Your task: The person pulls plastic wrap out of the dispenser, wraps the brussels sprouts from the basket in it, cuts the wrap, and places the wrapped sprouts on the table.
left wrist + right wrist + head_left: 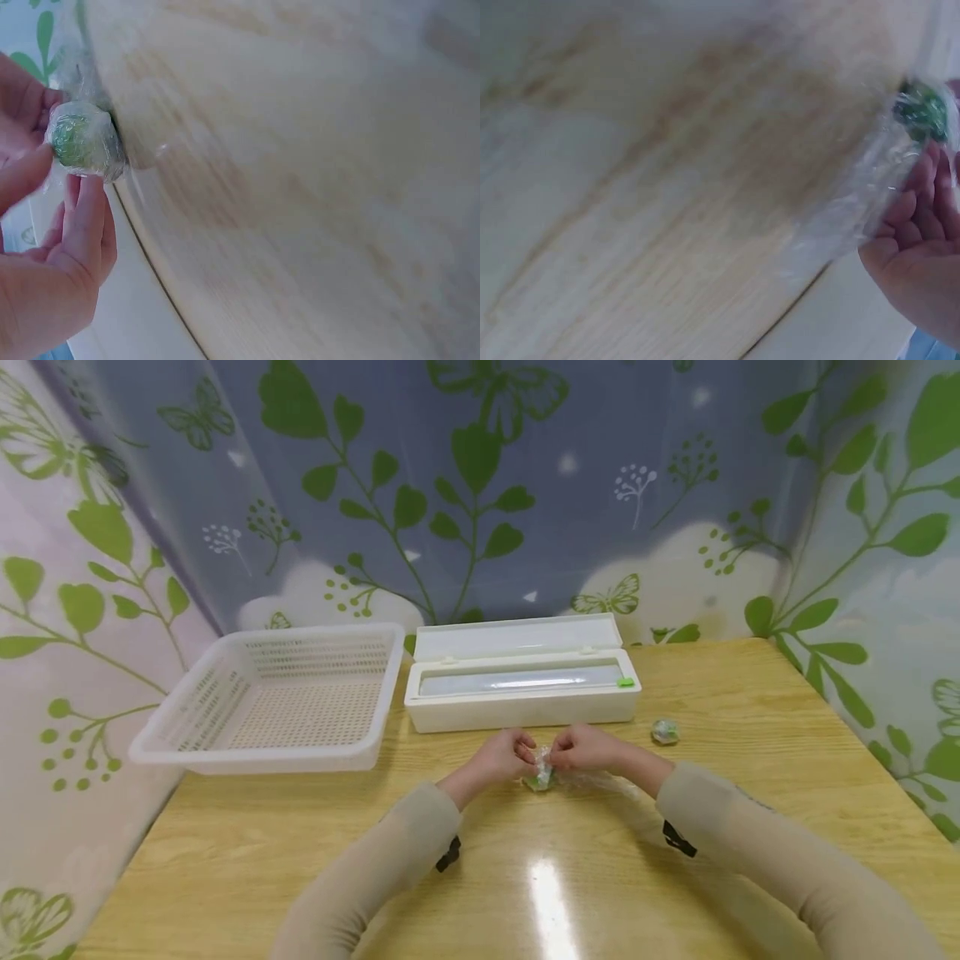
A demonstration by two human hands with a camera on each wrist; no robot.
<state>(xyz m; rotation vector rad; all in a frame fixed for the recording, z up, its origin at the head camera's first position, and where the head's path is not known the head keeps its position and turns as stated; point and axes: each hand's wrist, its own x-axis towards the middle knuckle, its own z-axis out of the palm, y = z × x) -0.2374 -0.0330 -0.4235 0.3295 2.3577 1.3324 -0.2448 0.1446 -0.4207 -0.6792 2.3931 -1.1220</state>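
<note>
A small round green item wrapped in clear plastic film [538, 779] is between the two hands, just above or on the table in front of the white box. The left hand [501, 757] holds it with thumb and fingertips; the left wrist view shows the crinkled, film-covered ball [84, 142] up close. From the other side, the right hand [588, 747] pinches the gathered film at its top. A loose length of clear plastic wrap [847, 202] trails from the bundle beneath the right hand. What the green item is cannot be made out through the film.
Behind the hands stands a white cling film box [525, 714], lid raised, with a green slider [626, 682] at its right end. A similar wrapped ball [664, 732] lies to the right. A white plastic basket [255, 760] stands at the left. Patterned curtains [570, 527] border the table.
</note>
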